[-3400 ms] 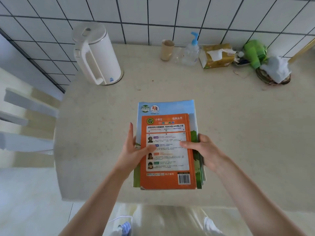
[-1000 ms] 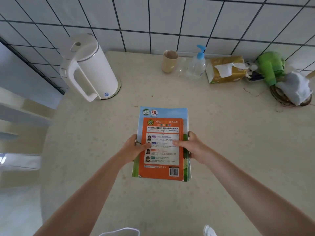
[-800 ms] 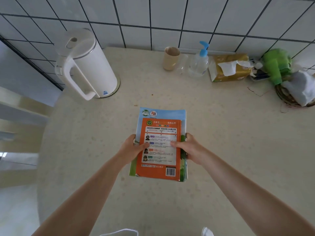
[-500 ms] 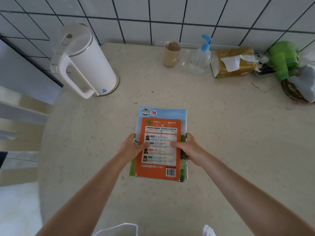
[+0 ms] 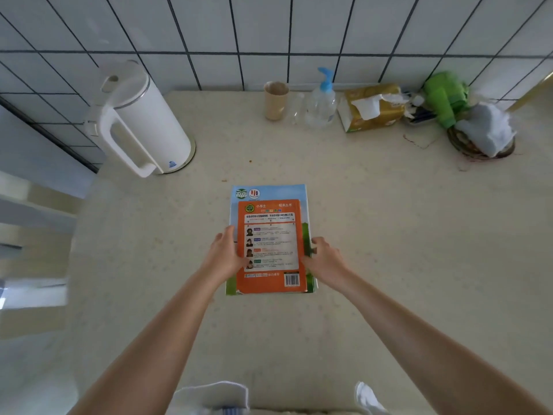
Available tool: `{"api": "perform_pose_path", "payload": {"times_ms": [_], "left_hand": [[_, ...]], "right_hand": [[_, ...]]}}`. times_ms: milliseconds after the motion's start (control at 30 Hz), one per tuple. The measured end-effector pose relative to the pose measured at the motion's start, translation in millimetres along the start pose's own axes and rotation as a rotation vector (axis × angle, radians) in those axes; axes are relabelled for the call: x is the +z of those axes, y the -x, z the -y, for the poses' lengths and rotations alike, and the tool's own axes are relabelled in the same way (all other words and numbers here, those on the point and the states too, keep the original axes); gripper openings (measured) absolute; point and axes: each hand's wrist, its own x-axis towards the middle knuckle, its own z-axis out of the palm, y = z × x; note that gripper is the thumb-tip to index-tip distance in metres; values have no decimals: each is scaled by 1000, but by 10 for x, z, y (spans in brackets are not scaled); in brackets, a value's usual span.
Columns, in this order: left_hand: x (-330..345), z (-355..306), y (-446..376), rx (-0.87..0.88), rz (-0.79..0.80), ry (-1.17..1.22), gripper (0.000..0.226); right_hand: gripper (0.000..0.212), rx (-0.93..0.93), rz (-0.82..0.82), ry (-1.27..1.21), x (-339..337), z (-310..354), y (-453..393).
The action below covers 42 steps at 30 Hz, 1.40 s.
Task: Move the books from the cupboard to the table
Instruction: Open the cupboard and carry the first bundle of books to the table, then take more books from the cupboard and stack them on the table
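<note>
Two hands flank a stack of books (image 5: 270, 238) lying flat on the beige bench (image 5: 389, 250), roughly at its middle. At the far left stands a white kettle (image 5: 140, 124), handle turned toward the near side. The left hand (image 5: 224, 256) lies against the stack's left edge, fingers (image 5: 229, 235) stretched out along it and the thumb over the orange cover (image 5: 269, 247) of the top book; it rests there loosely rather than clamping. That orange book is smaller than the blue-and-green one (image 5: 269, 191) beneath it, whose far end shows beyond it. The right hand (image 5: 324, 259) sits against the stack's right edge with its fingers curled; whether they grip the books or only touch them is hard to tell, as the view blurs here. Along the far wall, from left to right, stand a tan cup (image 5: 276, 100), a clear pump bottle (image 5: 321, 100), a tissue pack (image 5: 372, 107), a green object (image 5: 446, 97) and a pale cloth (image 5: 484, 130).
</note>
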Motion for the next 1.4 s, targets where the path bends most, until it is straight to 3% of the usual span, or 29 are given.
{"api": "perform_pose_path", "payload": {"times_ms": [133,300,400,500,667,1100,1400], "left_hand": [[26,115,181,95,-70,-12,68],[208,41,450,385,-112,-36,65],[479,-77,616,568,-139,-88,54],[808,-223,881,655,31,-2,39],[1340,-226,1450,814,374,-220,28],[2778,-212,3373,1197,691,-489,16],[4008,607,5432,1297,1073,-647,16]], "right_hand": [[39,-2,-56,-29,153,-213,383],[45,9,-144,-69,323,-551,848],[44,75,-280,-123,344,-890,1228],[40,161,-419,-168,403,-1276,1652],[36,310,-589,-279,759,-1882,2410],[32,631,-937,-545,1988,-3144,4606],[36,949,-1159,-689,3288,-3931,6428]]}}
